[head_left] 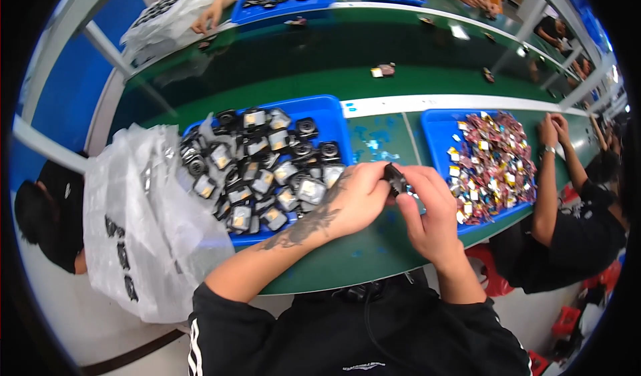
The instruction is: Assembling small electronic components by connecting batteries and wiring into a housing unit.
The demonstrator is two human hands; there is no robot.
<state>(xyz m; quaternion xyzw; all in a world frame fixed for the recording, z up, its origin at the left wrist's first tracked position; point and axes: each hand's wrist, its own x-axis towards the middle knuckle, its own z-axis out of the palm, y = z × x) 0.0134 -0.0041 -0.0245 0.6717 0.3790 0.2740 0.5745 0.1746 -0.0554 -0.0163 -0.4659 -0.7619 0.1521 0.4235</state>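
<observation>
We grip a small black part (392, 178) at the fingertips of our left hand (364, 189), our right hand (433, 206) grasping its right side, above the green bench (364, 262)

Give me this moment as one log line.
left hand: holding black part; right hand: touching it; left tray: black-grey parts; right tray: small parts

small pale lettering (364, 366), on a black shirt (427, 332) front, too blurred to read
</observation>
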